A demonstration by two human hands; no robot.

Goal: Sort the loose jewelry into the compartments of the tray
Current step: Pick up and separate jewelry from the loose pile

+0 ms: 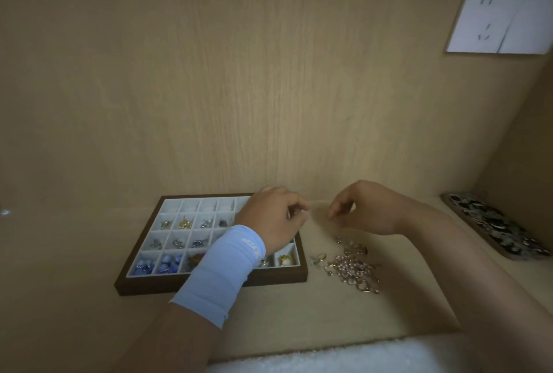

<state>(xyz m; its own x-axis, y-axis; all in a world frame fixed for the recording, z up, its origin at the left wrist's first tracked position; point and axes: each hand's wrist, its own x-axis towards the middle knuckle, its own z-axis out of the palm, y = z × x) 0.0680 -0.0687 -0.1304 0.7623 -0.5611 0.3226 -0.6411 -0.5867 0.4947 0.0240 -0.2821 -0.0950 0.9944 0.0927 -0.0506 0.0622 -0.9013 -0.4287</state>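
A brown-framed tray [209, 284] with white compartments lies on the pale wooden shelf; many compartments hold earrings and blue beads, while the back row looks bare. My left hand [269, 220], in a light blue sleeve [221, 271], hovers over the tray's right side and pinches a small dark piece of jewelry in curled fingers. My right hand [365, 208] hangs just right of the tray, its fingertips drawn together and pointing towards the left hand; what they hold is too small to see. A pile of loose jewelry [351, 266], pink-beaded and gold, lies below my right hand.
A long patterned black-and-white case [493, 223] lies at the shelf's right side. Wooden walls close in behind and to the right, with a white wall socket [502, 19] high up. White fluffy fabric [329, 357] runs along the shelf's front edge.
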